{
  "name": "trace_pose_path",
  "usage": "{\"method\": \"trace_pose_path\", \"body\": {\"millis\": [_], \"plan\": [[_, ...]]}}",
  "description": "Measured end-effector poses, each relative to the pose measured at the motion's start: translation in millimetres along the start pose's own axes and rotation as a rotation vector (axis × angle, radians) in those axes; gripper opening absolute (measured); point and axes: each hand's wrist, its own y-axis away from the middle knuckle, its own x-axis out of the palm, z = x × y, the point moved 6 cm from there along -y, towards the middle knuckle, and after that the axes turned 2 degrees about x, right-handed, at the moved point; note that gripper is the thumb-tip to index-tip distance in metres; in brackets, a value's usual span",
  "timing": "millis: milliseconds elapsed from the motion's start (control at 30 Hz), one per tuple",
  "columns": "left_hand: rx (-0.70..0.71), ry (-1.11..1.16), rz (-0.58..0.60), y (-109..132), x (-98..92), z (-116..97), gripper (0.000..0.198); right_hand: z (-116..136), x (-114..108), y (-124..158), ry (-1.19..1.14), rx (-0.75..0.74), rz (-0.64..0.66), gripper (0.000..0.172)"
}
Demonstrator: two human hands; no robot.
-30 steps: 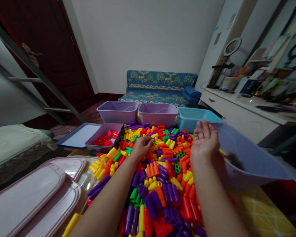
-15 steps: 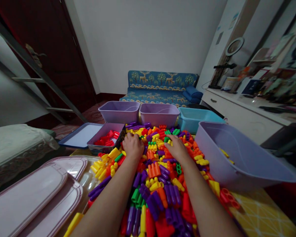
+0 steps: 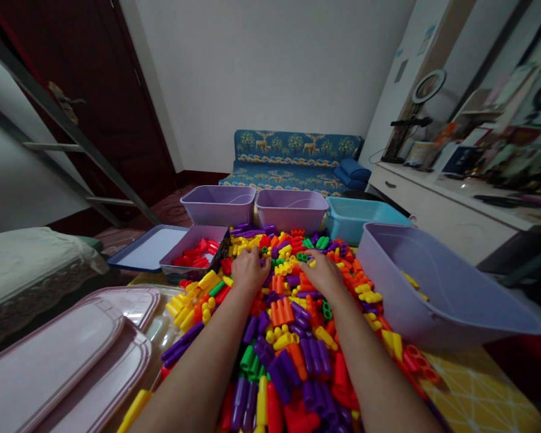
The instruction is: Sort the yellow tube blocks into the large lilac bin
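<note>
A heap of plastic building pieces (image 3: 282,313), shaped like short joined tubes in red, orange, yellow, green and purple, covers the table in front of me. Over the far middle of the heap, my left hand (image 3: 251,270) has its fingers curled down among the pieces; whatever they grip is hidden. A little to the right, my right hand (image 3: 323,273) faces inward with thumb and fingers closed around a small green tube piece (image 3: 302,257). Orange and yellow pieces lie between the two hands.
Purple bins (image 3: 219,207) and a blue bin (image 3: 365,218) line the far side. A large purple bin (image 3: 426,288) with a few yellow pieces stands right. At left are a box of red pieces (image 3: 193,255) and pale lids (image 3: 49,355). A yellow patterned cloth (image 3: 482,385) covers the table.
My left hand has moved right, closer to my right hand, uncovering red and yellow pieces beside the box. My right hand has shifted only slightly, with the green piece at its fingertips.
</note>
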Motion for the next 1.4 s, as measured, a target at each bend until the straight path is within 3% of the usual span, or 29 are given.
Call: {"method": "trace_pose_path", "body": {"millis": [133,267,433,800,900,1000,1100,1233,1400], "plan": [[0.029,0.120,0.006,-0.6,-0.3,-1.1,0.039,3.8,-0.2,0.3,-0.008,-0.016,0.014,0.021],[0.104,0.180,0.031,1.1,-1.5,-8.3,0.047,10.9,-2.5,4.9,0.030,0.007,0.059,0.032],[0.260,0.256,0.029,3.3,-1.5,-16.0,0.042,28.4,-9.7,10.9,-0.020,-0.091,0.059,0.041],[0.540,0.738,-0.044,3.4,-6.4,-30.8,0.038,44.1,-4.8,12.6,-0.322,-0.277,0.041,0.044],[0.499,0.784,-0.060,3.3,-6.5,-30.2,0.033,42.6,-5.5,10.8,-0.397,-0.291,0.016,0.039],[0.353,0.751,-0.105,0.4,-8.1,-21.4,0.020,31.3,-9.4,6.5,-0.405,-0.206,-0.058,0.027],[0.184,0.553,-0.174,-2.2,-11.5,-8.9,0.032,17.8,-13.8,3.4,-0.226,-0.100,-0.135,0.025],[0.061,0.273,-0.061,-2.2,-5.9,-2.9,0.043,10.1,-7.1,3.6,0.043,0.008,-0.004,0.040],[0.134,0.229,0.077,0.7,1.1,-11.0,0.051,20.7,-3.0,9.7,0.030,0.000,0.139,0.058]]}}
